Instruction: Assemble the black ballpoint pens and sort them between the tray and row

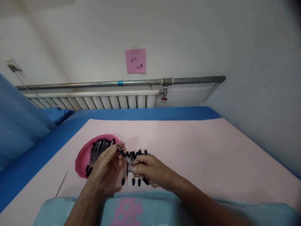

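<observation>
Pen [129, 160] lies between the two hands I watch, its long axis slanting from the fingertips of the left hand [107, 161] down to the right hand [151, 171]. I see the right clamped on its barrel; the left meets its upper tip, but I cannot tell whether it pinches. I count one held pen, one pink bowl [80, 160], one white stick [61, 184]; loose pens [133, 181] on the counter [188, 147] and bowled pens [98, 149] overlap too much.
</observation>
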Motion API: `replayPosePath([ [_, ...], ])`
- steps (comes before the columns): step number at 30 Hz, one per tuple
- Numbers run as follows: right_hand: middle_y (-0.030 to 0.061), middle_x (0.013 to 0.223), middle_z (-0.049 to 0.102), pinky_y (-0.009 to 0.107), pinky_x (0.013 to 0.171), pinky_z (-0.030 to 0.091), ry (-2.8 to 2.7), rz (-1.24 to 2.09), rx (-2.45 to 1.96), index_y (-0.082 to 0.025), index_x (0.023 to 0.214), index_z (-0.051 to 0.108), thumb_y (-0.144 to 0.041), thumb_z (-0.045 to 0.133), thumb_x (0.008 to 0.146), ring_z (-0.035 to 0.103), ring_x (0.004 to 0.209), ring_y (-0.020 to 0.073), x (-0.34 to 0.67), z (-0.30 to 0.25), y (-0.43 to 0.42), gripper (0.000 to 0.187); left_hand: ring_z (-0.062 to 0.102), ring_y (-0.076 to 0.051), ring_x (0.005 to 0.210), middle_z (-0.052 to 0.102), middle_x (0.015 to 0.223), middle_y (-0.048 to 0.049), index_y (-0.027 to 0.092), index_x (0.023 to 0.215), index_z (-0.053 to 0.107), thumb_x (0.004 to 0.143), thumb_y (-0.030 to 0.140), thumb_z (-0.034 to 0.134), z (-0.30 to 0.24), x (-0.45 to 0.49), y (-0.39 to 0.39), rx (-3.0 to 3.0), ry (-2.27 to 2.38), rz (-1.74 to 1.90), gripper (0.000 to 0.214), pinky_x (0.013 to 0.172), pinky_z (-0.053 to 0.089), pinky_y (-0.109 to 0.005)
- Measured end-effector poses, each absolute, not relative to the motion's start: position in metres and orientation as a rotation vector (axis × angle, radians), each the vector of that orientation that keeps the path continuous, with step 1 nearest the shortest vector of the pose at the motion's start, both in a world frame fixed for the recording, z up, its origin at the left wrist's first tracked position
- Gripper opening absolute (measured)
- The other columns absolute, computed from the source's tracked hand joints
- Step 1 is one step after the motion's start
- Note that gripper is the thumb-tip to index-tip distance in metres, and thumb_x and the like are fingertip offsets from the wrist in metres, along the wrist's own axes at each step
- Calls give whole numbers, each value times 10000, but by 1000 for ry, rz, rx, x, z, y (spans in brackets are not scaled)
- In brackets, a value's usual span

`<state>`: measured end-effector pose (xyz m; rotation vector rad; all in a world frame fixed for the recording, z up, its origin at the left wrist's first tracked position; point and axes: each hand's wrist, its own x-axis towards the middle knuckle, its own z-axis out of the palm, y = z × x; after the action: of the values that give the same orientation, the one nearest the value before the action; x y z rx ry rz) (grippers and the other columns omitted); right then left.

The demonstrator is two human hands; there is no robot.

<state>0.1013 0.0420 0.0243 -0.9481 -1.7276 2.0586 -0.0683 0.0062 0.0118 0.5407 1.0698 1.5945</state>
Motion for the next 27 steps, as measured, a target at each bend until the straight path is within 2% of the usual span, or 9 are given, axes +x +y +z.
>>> replayPosePath([
  [3,-66,526,444,163,376,219,-1656,2160,-940,-172,698,507,-233,521,723,317,402,39,101,26,42,67,516,-44,525,648,767,-36,114,801,675,597,215,728,16,-68,4,537,1054,1575,234,498,449,-152],
  [7,-50,573,479,164,437,281,-1799,1940,-906,-164,701,544,-246,568,705,392,487,50,101,22,40,86,446,-28,413,567,529,15,110,663,643,590,241,736,13,-70,6,537,1129,1578,176,382,366,-127],
  [9,-49,584,489,163,447,288,-1854,1865,-909,-164,701,554,-251,584,703,402,501,50,101,20,40,92,431,-33,392,531,480,31,118,625,623,590,269,734,12,-70,7,521,1141,1581,191,357,347,-132],
  [12,-64,547,466,158,395,263,-1785,1980,-943,-174,696,523,-259,550,733,360,424,37,101,22,42,97,494,-49,464,621,633,-13,117,721,653,606,303,721,14,-69,6,478,1087,1569,229,426,424,-153],
  [14,-84,502,421,154,352,217,-1699,2091,-979,-185,683,482,-258,530,746,300,368,30,102,25,43,109,539,-61,538,652,746,-44,110,813,668,605,261,723,15,-69,5,477,1057,1551,263,501,462,-161],
  [17,-80,512,438,151,356,218,-1706,2094,-956,-182,694,489,-248,530,747,300,375,28,102,25,42,94,537,-57,529,643,696,-29,114,777,670,581,184,734,14,-70,5,506,1057,1576,217,494,448,-149],
  [21,-42,600,501,150,420,273,-1810,1887,-920,-163,716,545,-243,559,730,383,472,38,101,19,41,83,490,-51,457,568,541,14,126,654,638,601,211,725,12,-69,6,520,1072,1619,132,434,411,-150],
  [24,-67,540,440,155,384,247,-1744,2016,-961,-178,706,517,-253,547,733,339,416,38,101,20,43,85,508,-54,500,617,660,-18,118,765,666,624,243,710,15,-68,6,505,1064,1595,193,457,435,-154],
  [27,-87,497,392,160,354,209,-1662,2176,-978,-190,693,479,-258,533,735,279,367,36,102,25,44,96,521,-51,524,639,737,-37,111,828,675,601,201,724,18,-69,4,500,1051,1549,248,495,460,-153],
])
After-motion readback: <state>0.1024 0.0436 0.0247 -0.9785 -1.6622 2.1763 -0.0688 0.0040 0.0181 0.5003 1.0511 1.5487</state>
